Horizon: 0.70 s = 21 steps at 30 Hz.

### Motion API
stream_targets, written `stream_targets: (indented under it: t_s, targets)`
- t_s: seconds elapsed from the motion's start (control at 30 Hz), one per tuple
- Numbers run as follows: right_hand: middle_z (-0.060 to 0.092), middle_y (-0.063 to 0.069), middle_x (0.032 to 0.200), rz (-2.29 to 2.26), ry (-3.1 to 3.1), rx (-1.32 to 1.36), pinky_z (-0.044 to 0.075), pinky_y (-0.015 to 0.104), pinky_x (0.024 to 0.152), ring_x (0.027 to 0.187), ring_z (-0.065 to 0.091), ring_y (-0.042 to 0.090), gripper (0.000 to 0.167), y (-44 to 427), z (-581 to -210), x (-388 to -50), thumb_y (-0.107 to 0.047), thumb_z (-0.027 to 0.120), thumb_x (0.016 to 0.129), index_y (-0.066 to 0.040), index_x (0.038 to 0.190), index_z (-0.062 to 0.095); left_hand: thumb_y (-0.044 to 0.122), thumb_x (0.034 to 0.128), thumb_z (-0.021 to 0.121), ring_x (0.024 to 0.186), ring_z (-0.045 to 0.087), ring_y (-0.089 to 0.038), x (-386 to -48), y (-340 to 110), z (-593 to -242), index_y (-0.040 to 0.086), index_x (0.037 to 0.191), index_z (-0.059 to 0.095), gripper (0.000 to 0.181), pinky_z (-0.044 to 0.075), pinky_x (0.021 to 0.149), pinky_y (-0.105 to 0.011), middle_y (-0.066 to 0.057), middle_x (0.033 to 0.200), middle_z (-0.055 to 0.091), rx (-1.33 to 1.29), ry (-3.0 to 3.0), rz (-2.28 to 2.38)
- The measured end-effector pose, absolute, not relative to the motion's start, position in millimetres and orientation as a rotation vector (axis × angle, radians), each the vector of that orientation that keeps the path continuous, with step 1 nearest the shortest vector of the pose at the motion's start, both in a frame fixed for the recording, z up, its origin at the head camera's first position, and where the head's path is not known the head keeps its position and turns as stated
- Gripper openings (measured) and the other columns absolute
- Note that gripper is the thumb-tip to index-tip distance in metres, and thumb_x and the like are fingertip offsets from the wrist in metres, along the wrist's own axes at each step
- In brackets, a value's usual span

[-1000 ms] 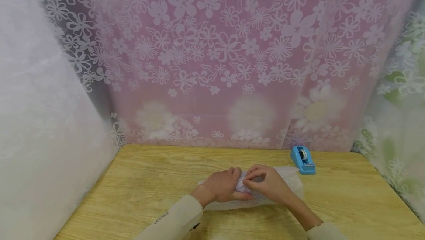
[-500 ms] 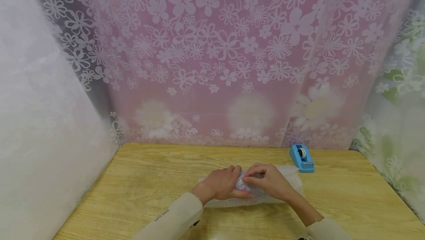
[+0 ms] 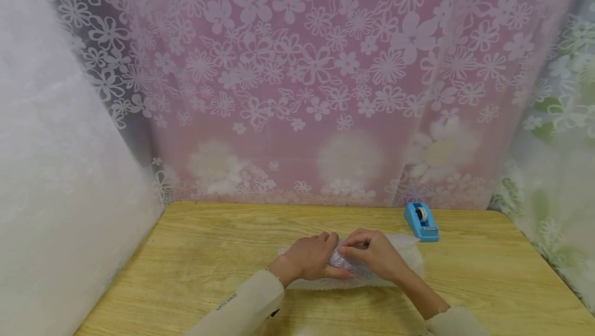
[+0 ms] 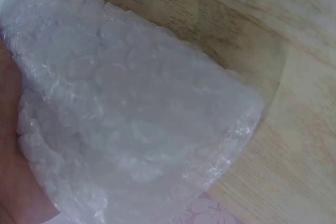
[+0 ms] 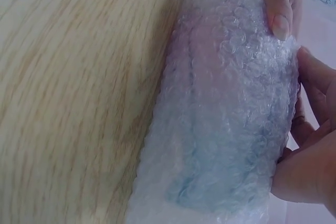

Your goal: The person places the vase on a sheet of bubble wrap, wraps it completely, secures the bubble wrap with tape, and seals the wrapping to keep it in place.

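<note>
A bundle of clear bubble wrap [image 3: 409,253] lies crosswise on the table, with loose ends flaring out left and right. Through its layers in the right wrist view, the wrapped item [image 5: 220,72] looks pinkish and bluish; its kind is hidden. My left hand [image 3: 307,259] grips the bundle from above, thumb along the near side and fingers over the far side. My right hand [image 3: 378,256] pinches the wrap close to the left hand, thumb and forefinger brought together. Bubble wrap [image 4: 126,87] fills much of the left wrist view.
A blue tape dispenser [image 3: 421,222] with a roll of tape stands at the back right, just beyond the wrap. The wooden table [image 3: 218,243] ends at a pink floral curtain [image 3: 288,93]. Pale curtains flank both sides.
Both hands stay in nearly the same place on the bubble wrap. The head view has shifted only slightly.
</note>
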State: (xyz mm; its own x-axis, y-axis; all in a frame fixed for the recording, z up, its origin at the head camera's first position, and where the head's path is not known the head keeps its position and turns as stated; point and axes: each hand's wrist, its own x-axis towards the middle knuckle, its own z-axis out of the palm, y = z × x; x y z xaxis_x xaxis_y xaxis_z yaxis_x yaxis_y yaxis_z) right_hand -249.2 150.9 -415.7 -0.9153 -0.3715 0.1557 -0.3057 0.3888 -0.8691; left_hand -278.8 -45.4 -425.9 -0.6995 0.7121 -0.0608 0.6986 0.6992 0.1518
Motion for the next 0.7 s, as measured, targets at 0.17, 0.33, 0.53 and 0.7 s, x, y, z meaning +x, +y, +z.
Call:
stream_targets:
  t_s: [0.17,0.33,0.53,0.7]
  targets:
    - [0.063,0.003,0.094,-1.569,2.593,-0.590,0.050,0.033,0.076,0.088,0.057,0.024,0.018,150.4,-415.6,-247.9,-0.030,0.068,0.089,-0.013,0.089,0.074,0.074,0.0835,0.042,0.062,0.047,-0.007,-278.3,-45.5,-426.7,0.014,0.107,0.047,0.065,0.041,0.052,-0.022,0.003,0.084,0.049,1.199,2.803,0.165]
    - [0.062,0.002,0.093,-1.564,2.612,-0.528,0.050,0.035,0.073,0.086,0.058,0.022,0.018,147.4,-414.8,-246.7,-0.030,0.069,0.088,-0.013,0.088,0.074,0.073,0.0838,0.042,0.060,0.045,-0.006,-278.2,-47.2,-426.7,0.014,0.107,0.047,0.064,0.040,0.052,-0.022,0.003,0.083,0.047,1.217,2.809,0.161]
    - [0.061,-0.001,0.091,-1.537,2.676,-0.476,0.049,0.036,0.076,0.085,0.058,0.018,0.014,143.7,-416.0,-245.7,-0.028,0.070,0.087,-0.014,0.086,0.073,0.074,0.0825,0.043,0.057,0.044,-0.007,-277.4,-47.0,-427.0,0.013,0.105,0.047,0.065,0.040,0.051,-0.022,0.004,0.080,0.046,1.218,2.816,0.161]
    - [0.059,0.001,0.096,-1.505,2.736,-0.336,0.048,0.036,0.078,0.088,0.056,0.018,0.023,141.8,-417.4,-246.4,-0.031,0.074,0.084,-0.010,0.093,0.067,0.074,0.0826,0.043,0.057,0.044,-0.007,-277.5,-45.6,-428.6,0.014,0.103,0.046,0.064,0.039,0.049,-0.022,0.004,0.080,0.046,1.216,2.820,0.172]
